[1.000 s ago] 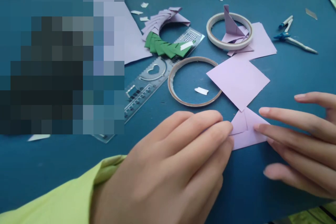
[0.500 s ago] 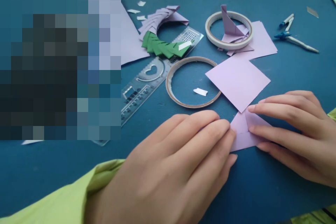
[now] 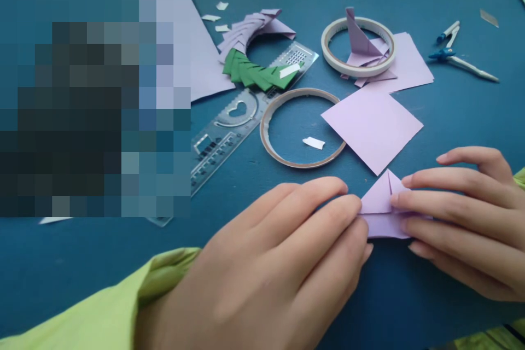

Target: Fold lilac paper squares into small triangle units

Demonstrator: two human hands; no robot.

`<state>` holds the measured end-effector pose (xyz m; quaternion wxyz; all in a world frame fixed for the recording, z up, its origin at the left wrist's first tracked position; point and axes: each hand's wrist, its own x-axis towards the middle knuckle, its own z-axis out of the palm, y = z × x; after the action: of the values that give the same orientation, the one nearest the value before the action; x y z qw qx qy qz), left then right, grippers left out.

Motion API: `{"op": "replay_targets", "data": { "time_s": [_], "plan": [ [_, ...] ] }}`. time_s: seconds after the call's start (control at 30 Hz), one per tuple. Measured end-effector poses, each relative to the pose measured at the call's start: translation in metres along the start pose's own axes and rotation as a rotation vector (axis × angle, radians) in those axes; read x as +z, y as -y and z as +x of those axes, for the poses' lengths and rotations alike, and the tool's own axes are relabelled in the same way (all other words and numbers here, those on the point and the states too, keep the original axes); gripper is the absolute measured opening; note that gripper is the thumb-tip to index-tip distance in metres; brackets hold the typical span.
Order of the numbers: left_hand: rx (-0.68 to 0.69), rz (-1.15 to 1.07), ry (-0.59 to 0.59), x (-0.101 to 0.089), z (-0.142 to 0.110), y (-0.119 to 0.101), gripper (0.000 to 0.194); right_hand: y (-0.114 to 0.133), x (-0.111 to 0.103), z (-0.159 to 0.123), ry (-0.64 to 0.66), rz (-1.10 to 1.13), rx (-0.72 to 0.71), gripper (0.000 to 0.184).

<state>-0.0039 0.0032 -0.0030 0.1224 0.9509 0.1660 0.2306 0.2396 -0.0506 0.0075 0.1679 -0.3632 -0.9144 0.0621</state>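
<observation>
Between my hands is a folded piece of lilac paper (image 3: 378, 196), a triangle with a centre crease and a strip along its lower edge. My left hand (image 3: 270, 262) pinches its left corner between thumb and fingers. My right hand (image 3: 471, 213) grips the right side, its fingers lying over the front and the thumb below; the index finger is lifted off the paper. Just beyond the folded piece lies a flat lilac paper square (image 3: 372, 127), one corner pointing toward it. Both hands hide the outer corners of the folded paper.
A tape ring (image 3: 264, 136) and a clear ruler (image 3: 221, 145) lie behind my left hand. Farther back are a green and lilac folded-paper arc (image 3: 246, 68), a white tape roll (image 3: 328, 60) over lilac pieces, and a compass (image 3: 447, 56). Blurred blocks cover the upper left.
My right index finger has lifted from the paper's tip. The folded piece has shifted slightly right, and its lower strip now stands out more below the triangle.
</observation>
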Motion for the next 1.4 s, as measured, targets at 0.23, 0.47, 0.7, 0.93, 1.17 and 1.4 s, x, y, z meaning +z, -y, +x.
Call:
{"op": "replay_targets", "data": {
  "time_s": [0.23,0.47,0.7,0.93,1.17,1.4],
  "plan": [
    [0.046,0.041,-0.01,0.001,-0.007,0.001,0.029,-0.005,-0.003,-0.002,0.055,-0.131,-0.039,0.025],
    [0.068,0.012,0.025,0.001,0.0,0.0,0.022,0.003,-0.005,-0.003,0.046,-0.132,-0.045,0.015],
    [0.095,0.075,-0.051,-0.001,0.0,-0.003,0.035,0.013,-0.004,-0.01,0.039,-0.101,-0.025,0.029],
    [0.068,0.081,-0.018,-0.003,-0.003,0.002,0.015,-0.003,-0.009,-0.002,0.11,-0.105,-0.093,0.02],
    [-0.103,0.01,0.103,0.002,0.014,0.006,0.025,-0.01,-0.004,0.009,0.126,0.134,0.203,0.017],
    [-0.181,0.015,0.047,0.003,0.012,0.004,0.027,-0.006,-0.005,0.011,0.109,0.215,0.326,0.016]
  ]
}}
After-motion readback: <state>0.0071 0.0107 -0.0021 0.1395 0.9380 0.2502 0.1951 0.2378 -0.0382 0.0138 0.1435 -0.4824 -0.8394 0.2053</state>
